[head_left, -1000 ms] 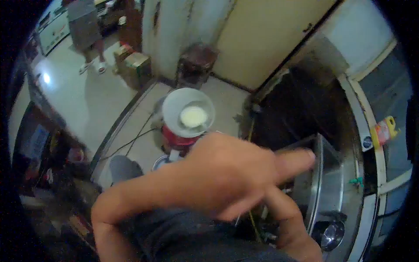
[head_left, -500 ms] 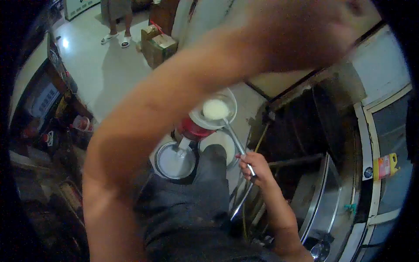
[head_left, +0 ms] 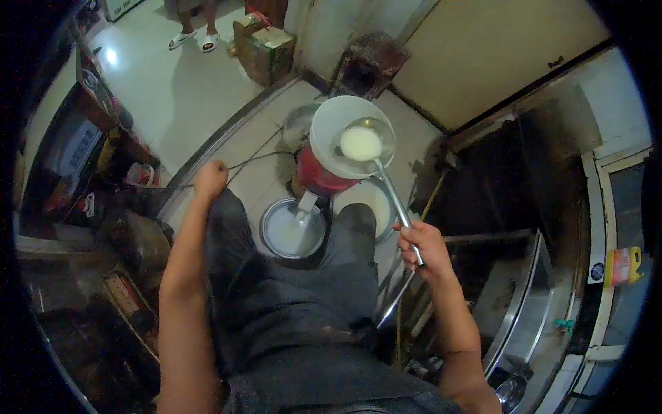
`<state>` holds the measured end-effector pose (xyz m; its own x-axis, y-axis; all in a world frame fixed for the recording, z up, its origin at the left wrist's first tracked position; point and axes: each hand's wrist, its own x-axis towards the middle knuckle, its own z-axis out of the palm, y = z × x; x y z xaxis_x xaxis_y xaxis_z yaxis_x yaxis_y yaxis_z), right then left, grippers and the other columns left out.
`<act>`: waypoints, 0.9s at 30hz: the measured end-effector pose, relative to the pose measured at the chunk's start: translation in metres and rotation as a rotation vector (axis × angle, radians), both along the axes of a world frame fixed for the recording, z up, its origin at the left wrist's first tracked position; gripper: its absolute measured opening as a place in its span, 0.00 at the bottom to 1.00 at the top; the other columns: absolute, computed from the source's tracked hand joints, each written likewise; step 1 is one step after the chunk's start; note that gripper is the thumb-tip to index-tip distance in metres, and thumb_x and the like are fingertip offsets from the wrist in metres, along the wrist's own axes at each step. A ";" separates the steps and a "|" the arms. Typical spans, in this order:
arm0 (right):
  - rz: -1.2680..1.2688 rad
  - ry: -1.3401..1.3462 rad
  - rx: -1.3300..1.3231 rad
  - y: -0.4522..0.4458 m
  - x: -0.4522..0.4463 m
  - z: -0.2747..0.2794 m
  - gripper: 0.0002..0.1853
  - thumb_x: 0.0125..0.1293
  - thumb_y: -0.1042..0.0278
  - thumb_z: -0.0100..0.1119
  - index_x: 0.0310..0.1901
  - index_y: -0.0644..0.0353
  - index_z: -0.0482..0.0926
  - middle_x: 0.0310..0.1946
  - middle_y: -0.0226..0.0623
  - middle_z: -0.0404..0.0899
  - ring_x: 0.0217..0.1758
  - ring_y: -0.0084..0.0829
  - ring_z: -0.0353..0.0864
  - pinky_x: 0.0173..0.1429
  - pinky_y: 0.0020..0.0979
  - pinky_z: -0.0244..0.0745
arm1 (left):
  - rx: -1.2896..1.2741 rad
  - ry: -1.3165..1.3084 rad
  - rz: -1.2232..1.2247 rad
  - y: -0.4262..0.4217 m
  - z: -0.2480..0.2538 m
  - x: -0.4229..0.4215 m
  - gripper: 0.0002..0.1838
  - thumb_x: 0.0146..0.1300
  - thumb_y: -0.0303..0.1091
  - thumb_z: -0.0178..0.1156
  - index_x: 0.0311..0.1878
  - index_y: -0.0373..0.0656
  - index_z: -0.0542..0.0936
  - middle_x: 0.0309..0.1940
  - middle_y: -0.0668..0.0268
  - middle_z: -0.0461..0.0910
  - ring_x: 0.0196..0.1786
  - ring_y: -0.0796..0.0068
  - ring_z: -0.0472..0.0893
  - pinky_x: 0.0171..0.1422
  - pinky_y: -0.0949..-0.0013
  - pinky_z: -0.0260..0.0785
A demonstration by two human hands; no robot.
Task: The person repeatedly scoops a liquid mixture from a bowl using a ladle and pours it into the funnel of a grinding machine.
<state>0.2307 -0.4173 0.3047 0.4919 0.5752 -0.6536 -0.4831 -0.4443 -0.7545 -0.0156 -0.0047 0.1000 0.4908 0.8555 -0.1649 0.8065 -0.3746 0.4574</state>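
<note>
My right hand (head_left: 424, 247) is wrapped round the metal handle of a ladle (head_left: 391, 188). Pale, milky liquid fills the ladle's bowl, which sits in or just over a wide white hopper (head_left: 333, 134). Under the hopper is a red machine body (head_left: 318, 172) with a pale spout (head_left: 308, 201) pointing down into a metal pot (head_left: 263, 231) of whitish liquid. Another container (head_left: 381, 200) of pale liquid stands right of the pot, partly behind my knee. My left hand (head_left: 210, 181) is closed in a fist by my left knee, with nothing visible in it.
A cardboard box (head_left: 265, 52) lies on the floor ahead, near a person's feet in white sandals (head_left: 209, 43). Dark cables (head_left: 258, 158) cross the tiles. On the right are a metal-edged unit (head_left: 517, 297) and a yellow jug (head_left: 623, 266).
My left arm has swung down from across the upper view to my left knee. The ladle stays at the hopper in my right hand. The view has shifted, showing more floor.
</note>
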 end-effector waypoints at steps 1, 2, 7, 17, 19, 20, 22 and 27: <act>-0.011 -0.005 -0.001 0.002 -0.004 0.002 0.14 0.70 0.68 0.53 0.51 0.68 0.72 0.18 0.27 0.70 0.12 0.18 0.66 0.14 0.24 0.63 | -0.006 0.013 -0.004 0.005 -0.002 -0.003 0.14 0.60 0.42 0.57 0.41 0.43 0.84 0.38 0.50 0.83 0.45 0.48 0.82 0.48 0.52 0.73; -0.016 -0.035 -0.010 0.001 -0.004 -0.003 0.14 0.70 0.67 0.54 0.50 0.68 0.72 0.18 0.27 0.70 0.12 0.18 0.66 0.14 0.23 0.63 | 0.008 -0.037 -0.009 0.007 -0.008 -0.003 0.14 0.60 0.41 0.56 0.41 0.44 0.84 0.38 0.50 0.83 0.45 0.48 0.82 0.49 0.51 0.73; -0.015 -0.036 -0.009 -0.002 -0.002 -0.006 0.14 0.69 0.67 0.54 0.50 0.68 0.73 0.19 0.27 0.71 0.12 0.17 0.66 0.14 0.23 0.64 | 0.045 0.092 -0.110 0.004 -0.012 0.006 0.13 0.61 0.40 0.54 0.41 0.44 0.84 0.39 0.49 0.83 0.45 0.48 0.82 0.49 0.49 0.73; -0.050 -0.059 -0.030 0.000 -0.006 -0.002 0.14 0.69 0.68 0.54 0.50 0.68 0.73 0.18 0.29 0.72 0.12 0.18 0.67 0.13 0.23 0.63 | 0.087 0.106 -0.099 -0.002 0.001 0.013 0.13 0.61 0.37 0.52 0.40 0.40 0.83 0.39 0.48 0.82 0.45 0.44 0.81 0.49 0.48 0.73; -0.063 -0.082 -0.013 0.000 -0.005 -0.005 0.13 0.69 0.69 0.54 0.50 0.69 0.73 0.18 0.29 0.71 0.12 0.19 0.67 0.13 0.23 0.63 | 0.075 0.118 -0.102 -0.003 0.005 0.013 0.13 0.62 0.37 0.52 0.39 0.39 0.83 0.39 0.47 0.82 0.45 0.44 0.81 0.49 0.48 0.73; -0.037 -0.099 0.004 -0.003 -0.002 -0.009 0.13 0.69 0.69 0.53 0.50 0.69 0.73 0.18 0.29 0.71 0.12 0.19 0.67 0.13 0.23 0.63 | 0.073 0.126 -0.091 -0.001 0.000 0.014 0.13 0.61 0.36 0.52 0.39 0.40 0.83 0.39 0.47 0.83 0.45 0.44 0.81 0.49 0.48 0.73; -0.044 -0.106 0.002 0.001 -0.006 -0.003 0.13 0.69 0.69 0.53 0.50 0.69 0.73 0.19 0.29 0.72 0.12 0.19 0.67 0.13 0.23 0.63 | 0.076 0.123 -0.087 0.005 0.004 0.018 0.12 0.60 0.35 0.53 0.39 0.40 0.83 0.39 0.48 0.83 0.45 0.44 0.81 0.49 0.48 0.73; -0.060 -0.115 0.004 -0.003 -0.008 -0.004 0.12 0.69 0.70 0.53 0.50 0.67 0.74 0.19 0.30 0.72 0.12 0.19 0.67 0.14 0.23 0.63 | 0.087 0.129 -0.089 0.001 0.005 0.019 0.12 0.59 0.33 0.54 0.40 0.40 0.83 0.39 0.48 0.83 0.45 0.45 0.82 0.51 0.49 0.73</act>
<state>0.2226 -0.4206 0.3002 0.5973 0.5445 -0.5889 -0.4190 -0.4142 -0.8080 0.0031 -0.0037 0.1053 0.5449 0.8233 -0.1587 0.8184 -0.4809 0.3146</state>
